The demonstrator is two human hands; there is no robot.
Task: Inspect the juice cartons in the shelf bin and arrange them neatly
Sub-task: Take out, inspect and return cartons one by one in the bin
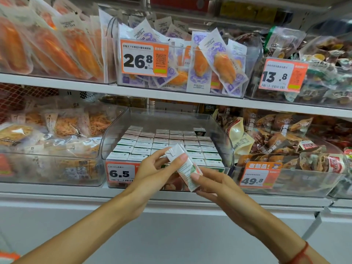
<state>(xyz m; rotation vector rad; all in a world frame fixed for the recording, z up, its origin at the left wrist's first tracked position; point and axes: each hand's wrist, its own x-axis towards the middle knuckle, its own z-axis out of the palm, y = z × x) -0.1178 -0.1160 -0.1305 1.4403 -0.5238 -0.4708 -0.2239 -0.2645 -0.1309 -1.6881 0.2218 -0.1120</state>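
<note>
A small white juice carton (pixel 183 166) with green and red print is held tilted in front of the clear shelf bin (pixel 118 134). My left hand (pixel 152 170) grips its upper end, thumb on the front face. My right hand (pixel 213 184) pinches its lower end from the right. Inside the bin, several rows of matching juice cartons (pixel 163 142) stand upright, white tops showing. One dark carton (pixel 199 130) sits at the back right. The hands hide part of the bin's front row.
An orange 6.5 price tag (pixel 121 173) hangs on the bin's front. Neighbouring clear bins hold bagged snacks at left (pixel 47 141) and right (pixel 285 149). The upper shelf (pixel 133 90) carries more snack bins directly above. A white shelf ledge (pixel 76 193) runs below.
</note>
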